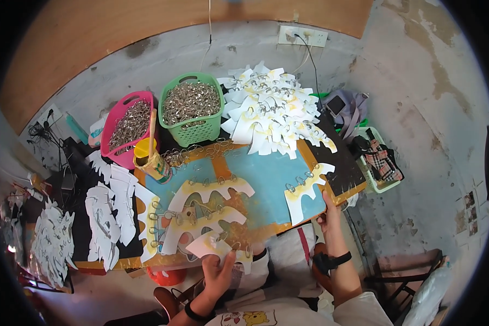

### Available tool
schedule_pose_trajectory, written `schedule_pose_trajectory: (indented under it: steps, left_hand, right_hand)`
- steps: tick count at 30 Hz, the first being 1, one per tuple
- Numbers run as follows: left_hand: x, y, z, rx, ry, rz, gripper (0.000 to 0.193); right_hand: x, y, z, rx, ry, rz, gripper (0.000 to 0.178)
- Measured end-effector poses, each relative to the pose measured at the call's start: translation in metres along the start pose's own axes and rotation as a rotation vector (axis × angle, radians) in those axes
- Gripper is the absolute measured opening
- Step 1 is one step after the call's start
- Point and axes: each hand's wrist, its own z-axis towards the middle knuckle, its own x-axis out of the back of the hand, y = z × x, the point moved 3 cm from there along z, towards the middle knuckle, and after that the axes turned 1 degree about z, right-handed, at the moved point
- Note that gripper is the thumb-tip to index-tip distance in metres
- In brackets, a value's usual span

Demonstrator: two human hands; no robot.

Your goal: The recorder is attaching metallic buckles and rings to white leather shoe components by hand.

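Note:
My left hand is closed, thumb and fingers pinching the edge of a scalloped white cutout with metal rings and yellowish glue, at the table's front edge. Beside it, two similar curved cutouts with rings along yellow-smeared bands lie on the table. My right hand rests at the table's right front edge, forefinger stretched and other fingers partly curled. It is nearest to another ringed white cutout on the blue mat; whether it touches that piece is unclear.
Pink and green baskets full of metal rings stand at the back. In front is a glue pot with a stick. Ringed cutouts form a big pile; plain white stacks lie left. A pale green basket is right.

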Motion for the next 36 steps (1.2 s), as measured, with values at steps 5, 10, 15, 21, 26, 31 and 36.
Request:
schedule_pose_trajectory:
  steps: [5, 10, 15, 21, 26, 31, 36]
  left_hand:
    - [0.012, -0.016, -0.005, 0.024, 0.085, -0.005, 0.045]
    - [0.0, -0.009, 0.004, 0.078, 0.043, 0.126, 0.05]
    - [-0.003, -0.019, 0.001, -0.007, 0.044, -0.11, 0.046]
    - [-0.004, -0.026, 0.001, 0.077, 0.093, -0.167, 0.055]
    - [-0.01, -0.034, 0.011, -0.014, 0.092, -0.108, 0.054]
    - [-0.006, -0.034, 0.01, 0.012, 0.058, -0.167, 0.051]
    - [-0.007, -0.041, 0.008, -0.006, 0.067, -0.073, 0.049]
  right_hand:
    - [-0.029, 0.012, 0.005, -0.022, -0.049, -0.017, 0.037]
    - [0.014, 0.027, 0.033, -0.019, -0.089, 0.075, 0.039]
    - [0.034, 0.004, -0.026, 0.05, -0.141, -0.129, 0.026]
    - [0.012, 0.008, -0.005, -0.01, -0.307, -0.158, 0.019]
    - [-0.018, 0.019, 0.025, -0.004, -0.396, -0.124, 0.021]
    - [-0.045, 0.048, 0.07, -0.033, -0.465, -0.086, 0.023]
    - [-0.063, 0.077, 0.11, -0.045, -0.497, -0.038, 0.026]
